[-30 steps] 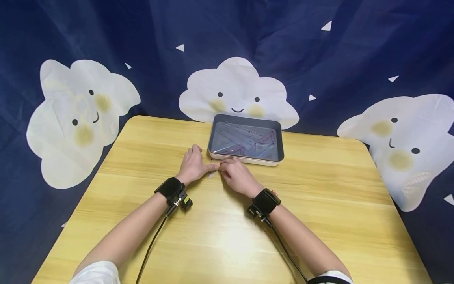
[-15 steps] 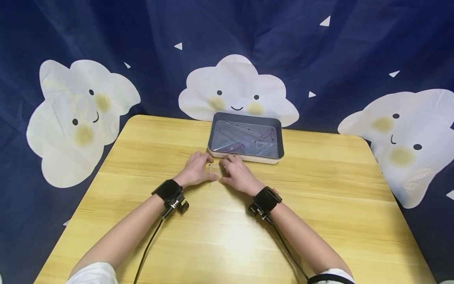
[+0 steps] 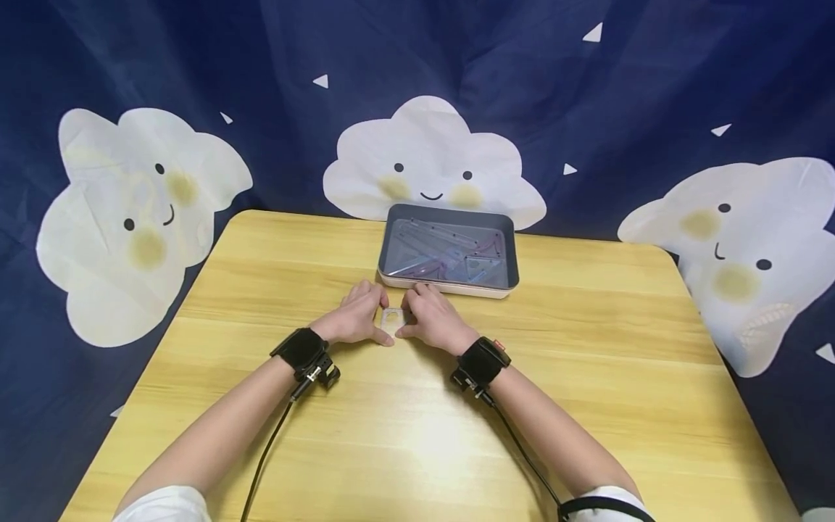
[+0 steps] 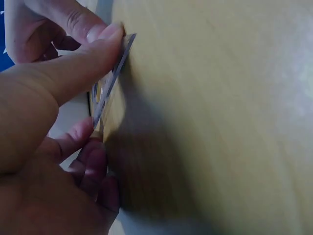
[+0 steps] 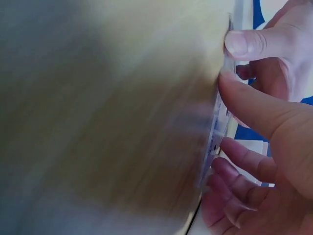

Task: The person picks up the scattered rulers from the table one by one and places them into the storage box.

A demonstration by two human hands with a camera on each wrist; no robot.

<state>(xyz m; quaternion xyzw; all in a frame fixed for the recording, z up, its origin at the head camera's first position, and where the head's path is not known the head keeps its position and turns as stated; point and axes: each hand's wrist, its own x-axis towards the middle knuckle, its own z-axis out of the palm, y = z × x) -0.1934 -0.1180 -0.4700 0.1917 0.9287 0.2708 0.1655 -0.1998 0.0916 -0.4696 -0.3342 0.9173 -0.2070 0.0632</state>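
Between both hands, just in front of the tray, is a small clear plastic set square (image 3: 393,320). My left hand (image 3: 355,316) grips its left side, thumb at the near edge and fingers at the far one. On the opposite side my right hand (image 3: 435,319) pinches it in much the same way. From the left wrist view the set square (image 4: 113,81) appears almost edge-on, tilted above the table with a pointed corner by the thumb. Fingers cover parts of it; in the right wrist view its edge (image 5: 217,117) is blurred.
A grey-lined tray (image 3: 457,287) stands at the table's back, close beyond the fingertips. Inside lie several clear and tinted drawing tools, including rulers (image 3: 433,235) and a triangular one (image 3: 484,267). Wood-grain table (image 3: 587,362) surrounds the hands; a cloud-patterned curtain (image 3: 274,72) hangs behind.
Both hands have drawn slightly nearer to me with the set square. Their thumbs and fingers have spread to its near and far edges, so more of its middle shows.
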